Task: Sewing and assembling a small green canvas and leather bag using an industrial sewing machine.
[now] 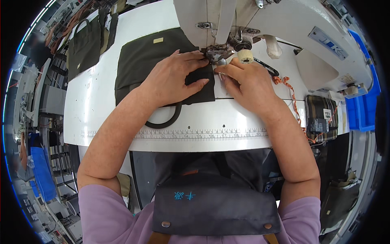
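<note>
A dark green fabric bag (136,65) with a small pale label and a black loop handle (168,122) lies on the white sewing table (97,101). My left hand (172,77) rests flat on the bag, its fingers stretched toward the presser foot (215,53) and its thumb apart. Just right of the foot, my right hand (250,83) has its fingers curled, the index fingertip at the bag's right edge. Whatever these fingers pinch is too hidden to name. The sewing machine (276,20) stands over the bag's upper right corner, which is partly covered by the foot and my fingers.
Similar dark green bags (83,53) hang over the table's far left. A black tool (270,69) and an orange cord (293,95) lie right of my right hand. Farther right are a plaid cloth item (315,107) and a blue bin (361,112). A ruler scale (195,135) marks the front edge.
</note>
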The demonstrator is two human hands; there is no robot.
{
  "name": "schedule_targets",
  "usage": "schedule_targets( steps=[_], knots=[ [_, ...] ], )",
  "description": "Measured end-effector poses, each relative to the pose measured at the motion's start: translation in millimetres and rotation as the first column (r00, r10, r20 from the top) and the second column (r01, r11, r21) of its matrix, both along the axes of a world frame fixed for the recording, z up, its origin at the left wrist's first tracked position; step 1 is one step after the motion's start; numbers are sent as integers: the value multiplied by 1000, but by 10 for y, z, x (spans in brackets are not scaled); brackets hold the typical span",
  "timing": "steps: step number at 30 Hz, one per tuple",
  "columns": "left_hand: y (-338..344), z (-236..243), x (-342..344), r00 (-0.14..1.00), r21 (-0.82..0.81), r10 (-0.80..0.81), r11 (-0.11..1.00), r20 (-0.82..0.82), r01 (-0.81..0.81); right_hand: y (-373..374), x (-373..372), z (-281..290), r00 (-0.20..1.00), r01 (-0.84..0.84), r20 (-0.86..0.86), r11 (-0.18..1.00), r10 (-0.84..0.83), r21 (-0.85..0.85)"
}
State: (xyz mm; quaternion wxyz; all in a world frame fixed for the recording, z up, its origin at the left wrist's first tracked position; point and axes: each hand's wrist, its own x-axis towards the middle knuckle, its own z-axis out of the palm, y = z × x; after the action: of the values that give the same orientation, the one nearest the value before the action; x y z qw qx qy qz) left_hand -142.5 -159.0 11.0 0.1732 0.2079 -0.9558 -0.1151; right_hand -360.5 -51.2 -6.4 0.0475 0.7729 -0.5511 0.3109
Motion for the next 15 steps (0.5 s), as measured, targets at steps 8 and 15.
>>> schedule_targets(
  steps=[8,15],
  knots=[
    [411,118,156,996,-71,-10,997,90,16,89,26,116,996,-66,-49,996,69,56],
    [370,-25,145,1000,-54,19,998,16,-18,69,60,77,994,-30,-109,999,34,39]
  ],
)
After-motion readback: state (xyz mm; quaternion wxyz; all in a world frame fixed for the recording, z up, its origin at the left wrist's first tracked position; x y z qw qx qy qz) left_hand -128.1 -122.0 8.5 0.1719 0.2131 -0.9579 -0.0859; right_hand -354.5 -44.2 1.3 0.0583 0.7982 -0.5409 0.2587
